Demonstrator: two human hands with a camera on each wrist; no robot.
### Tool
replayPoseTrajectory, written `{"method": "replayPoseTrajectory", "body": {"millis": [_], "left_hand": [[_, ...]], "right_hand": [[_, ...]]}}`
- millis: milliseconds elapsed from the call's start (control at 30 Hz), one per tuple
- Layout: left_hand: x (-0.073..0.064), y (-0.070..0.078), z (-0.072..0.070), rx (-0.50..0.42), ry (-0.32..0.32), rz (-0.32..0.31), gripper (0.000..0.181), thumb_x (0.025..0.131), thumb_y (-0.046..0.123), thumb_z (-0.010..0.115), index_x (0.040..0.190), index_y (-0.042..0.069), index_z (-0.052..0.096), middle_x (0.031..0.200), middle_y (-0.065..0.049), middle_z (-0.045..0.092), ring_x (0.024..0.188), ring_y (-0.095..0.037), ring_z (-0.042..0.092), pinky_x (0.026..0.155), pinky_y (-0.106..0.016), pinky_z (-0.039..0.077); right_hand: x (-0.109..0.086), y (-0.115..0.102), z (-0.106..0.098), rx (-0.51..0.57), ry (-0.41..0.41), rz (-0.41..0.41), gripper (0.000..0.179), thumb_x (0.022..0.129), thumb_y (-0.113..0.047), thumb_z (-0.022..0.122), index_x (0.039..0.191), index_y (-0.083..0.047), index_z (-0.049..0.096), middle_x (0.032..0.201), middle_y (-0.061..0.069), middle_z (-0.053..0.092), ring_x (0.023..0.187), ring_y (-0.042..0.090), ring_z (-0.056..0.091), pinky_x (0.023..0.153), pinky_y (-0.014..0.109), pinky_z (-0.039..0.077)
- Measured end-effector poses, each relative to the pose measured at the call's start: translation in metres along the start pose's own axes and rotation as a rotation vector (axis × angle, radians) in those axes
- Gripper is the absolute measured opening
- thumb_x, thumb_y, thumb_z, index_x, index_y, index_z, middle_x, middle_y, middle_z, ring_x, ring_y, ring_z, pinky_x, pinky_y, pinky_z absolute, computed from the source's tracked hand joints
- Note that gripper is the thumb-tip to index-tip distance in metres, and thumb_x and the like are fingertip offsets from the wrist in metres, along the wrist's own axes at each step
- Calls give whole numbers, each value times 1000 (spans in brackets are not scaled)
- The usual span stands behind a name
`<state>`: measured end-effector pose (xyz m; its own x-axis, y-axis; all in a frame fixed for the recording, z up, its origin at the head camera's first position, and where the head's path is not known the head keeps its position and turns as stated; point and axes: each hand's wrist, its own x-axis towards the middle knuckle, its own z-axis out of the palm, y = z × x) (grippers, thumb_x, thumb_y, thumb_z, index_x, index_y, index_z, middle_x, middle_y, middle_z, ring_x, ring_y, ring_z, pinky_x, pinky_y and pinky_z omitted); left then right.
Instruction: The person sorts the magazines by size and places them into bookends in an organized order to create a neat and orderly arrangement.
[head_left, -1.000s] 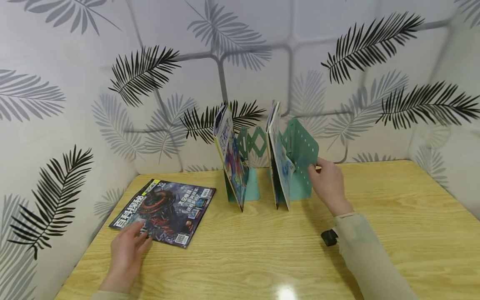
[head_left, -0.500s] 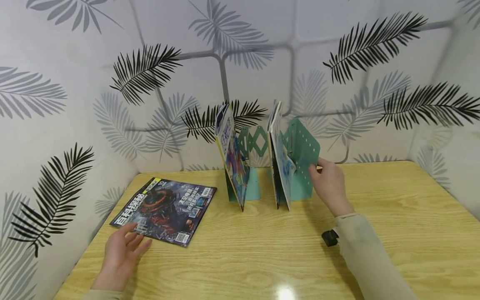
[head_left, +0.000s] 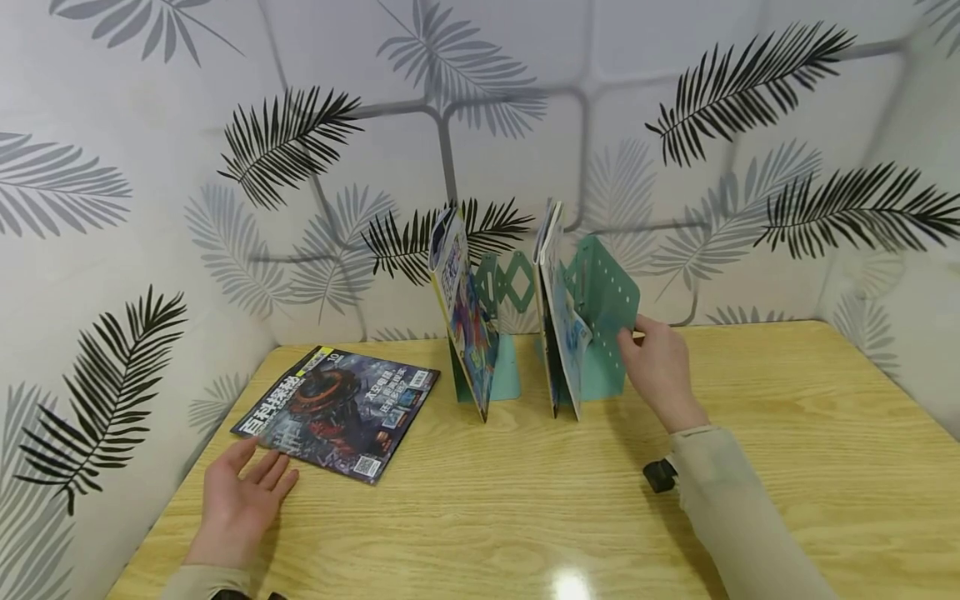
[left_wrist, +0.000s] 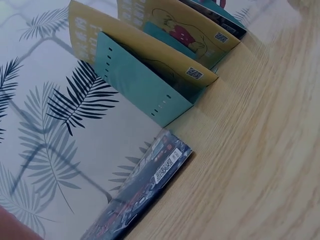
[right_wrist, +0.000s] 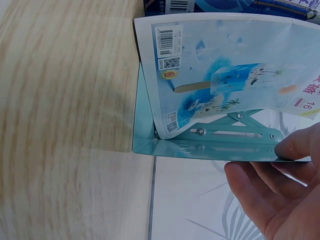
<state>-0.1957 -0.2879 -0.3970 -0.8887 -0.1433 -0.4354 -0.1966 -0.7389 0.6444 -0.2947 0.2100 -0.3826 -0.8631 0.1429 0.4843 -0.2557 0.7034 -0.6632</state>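
A dark magazine (head_left: 337, 412) with a machine on its cover lies flat at the left of the table. My left hand (head_left: 238, 500) is at its near left corner, fingers loosely extended; thumb and fingertips are at the edge, and I cannot tell whether they press it. A teal expandable bookend (head_left: 611, 287) with a folding lattice stands by the back wall. My right hand (head_left: 660, 371) pinches its right perforated plate, thumb inside and fingers outside in the right wrist view. Two groups of magazines lean in it: one at left (head_left: 463, 317), one in the middle (head_left: 564, 325).
The wooden table (head_left: 495, 517) meets a leaf-patterned wall (head_left: 375, 167) at the back and left. A small black device (head_left: 660, 476) is at the right cuff. In the left wrist view, yellow back covers (left_wrist: 165, 55) show beyond the bookend's left plate.
The flat magazine has shifted slightly right and away, towards the bookend. My left hand has turned more palm-up at its near corner. My right hand keeps its hold on the bookend.
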Motion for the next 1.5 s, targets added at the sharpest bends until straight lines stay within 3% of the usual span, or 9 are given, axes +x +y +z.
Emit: {"method": "replayPoseTrajectory", "body": {"millis": [267,500,767,1100,1500], "left_hand": [[4,2,-3,-93,-8,-12,69,106,33,35,152,43,-17,161,5,-14,148,-18,3,118,-40,18],[9,3,-4,-166,10,-32,69,105,31,38,152,41,-13,161,3,-5,147,-18,7,116,-36,23],[11,-1,1,-163,13,-31,75,105,30,38,152,39,-19,162,4,-8,148,-13,3,117,-33,20],[9,-5,9,-100,6,11,78,105,31,39,152,35,-23,161,7,-18,147,-10,-9,118,-31,5],[22,-11,14,-135,-32,19,83,104,12,38,148,24,-31,156,15,-27,143,-1,-15,114,-17,6]], "right_hand": [[-1,0,0,8,-6,14,29,99,-13,49,110,4,70,92,23,70,80,33,69,60,41,53],[-1,0,1,5,7,13,29,99,-12,49,111,5,70,93,23,70,78,32,68,57,37,51],[-1,2,1,1,7,15,30,99,-13,50,113,5,69,95,24,70,81,34,69,61,43,53],[-1,2,3,-7,11,15,30,99,-13,49,112,5,69,99,24,70,83,34,69,63,46,55],[0,2,3,4,10,7,29,99,-13,49,111,4,70,96,23,70,81,33,69,62,44,54]]}}
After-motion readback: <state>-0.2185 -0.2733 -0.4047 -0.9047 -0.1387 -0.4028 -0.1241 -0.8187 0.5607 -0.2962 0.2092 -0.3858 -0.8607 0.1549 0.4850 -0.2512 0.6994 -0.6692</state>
